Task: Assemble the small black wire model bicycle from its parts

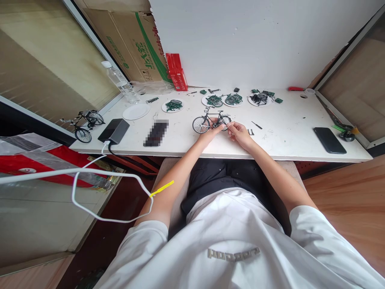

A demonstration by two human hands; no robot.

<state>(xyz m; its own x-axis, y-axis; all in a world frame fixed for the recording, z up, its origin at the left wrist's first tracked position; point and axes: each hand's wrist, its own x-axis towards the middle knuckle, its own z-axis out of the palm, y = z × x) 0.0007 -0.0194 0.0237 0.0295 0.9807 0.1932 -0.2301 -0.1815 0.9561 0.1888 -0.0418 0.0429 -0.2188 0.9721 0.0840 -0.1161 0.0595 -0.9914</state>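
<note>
Held bike (207,117) over the surface (183,138) near its front edge, clasped by left hand (214,129) and pinched toward the rear with right hand (238,133), risking likely bending from uneven finger pressure.

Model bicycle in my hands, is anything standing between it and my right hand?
Nothing visible does: the right hand has its fingertips right at the rear wheel of the model bicycle, close beside the left hand, which holds it.
</note>
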